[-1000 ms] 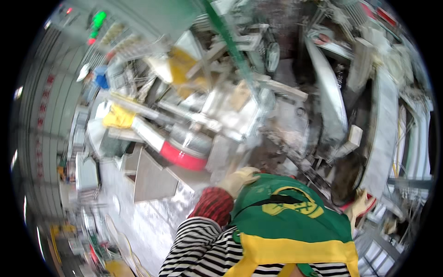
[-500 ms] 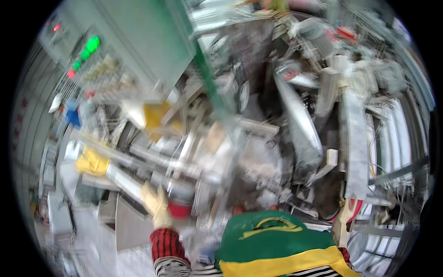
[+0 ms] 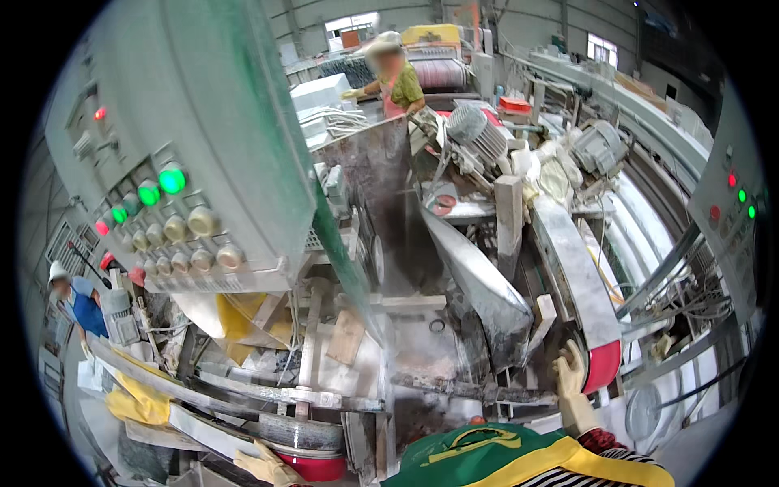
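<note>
My left hand (image 3: pixel 264 464), in a cream glove, is low in the picture beside the red roller (image 3: pixel 312 467) at the end of the left belt conveyor (image 3: pixel 207 432). Its fingers are stretched out, with nothing seen in them; the picture's lower edge cuts off part of the wrist. My right hand (image 3: pixel 573 388), gloved alike, is raised next to another red roller (image 3: pixel 603 365), at the near end of the right belt conveyor (image 3: pixel 578 280). Its fingers point up and apart, and no object shows in it. Whether either hand touches its belt, I cannot tell.
A grey control cabinet (image 3: pixel 195 105) with lit buttons fills the upper left; another panel (image 3: pixel 734 203) stands right. Between the conveyors are a curved metal chute (image 3: pixel 479 280), a wooden piece (image 3: pixel 346 337) and frame bars. Yellow cloth (image 3: pixel 138 398) hangs left. Two people work farther off.
My view has tilted up and turned, and the blur has gone. My left hand sits lower in the picture. The right hand shows more fully, its fingers raised beside the roller.
</note>
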A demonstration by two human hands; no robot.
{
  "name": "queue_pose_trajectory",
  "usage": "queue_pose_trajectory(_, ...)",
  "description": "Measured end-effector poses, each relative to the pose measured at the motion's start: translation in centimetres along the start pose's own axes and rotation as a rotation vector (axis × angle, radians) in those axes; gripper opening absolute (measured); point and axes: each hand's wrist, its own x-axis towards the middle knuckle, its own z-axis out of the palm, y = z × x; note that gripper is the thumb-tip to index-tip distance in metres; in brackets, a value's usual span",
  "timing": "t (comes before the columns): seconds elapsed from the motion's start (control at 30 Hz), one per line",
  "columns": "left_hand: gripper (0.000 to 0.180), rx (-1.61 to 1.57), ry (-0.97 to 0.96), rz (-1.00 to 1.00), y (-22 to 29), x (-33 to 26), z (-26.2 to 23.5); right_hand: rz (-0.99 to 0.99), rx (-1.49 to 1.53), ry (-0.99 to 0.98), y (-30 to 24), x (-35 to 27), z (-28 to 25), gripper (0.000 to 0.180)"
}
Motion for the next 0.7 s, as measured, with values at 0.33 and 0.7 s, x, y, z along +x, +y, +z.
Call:
queue_pose_trajectory(0.33, 0.049, 0.632, 0.041, 0.484, -2.3, 0.6, -0.1, 0.05, 0.069, -0.51, 2.2, -1.4, 10.6, 0.048)
queue_pose_trajectory(0.7, 0.08, 0.327, -0.103, 0.215, -1.1, -2.0, -0.3, 0.17, 0.058, -0.668, 2.9, -2.5, 11.8, 0.047)
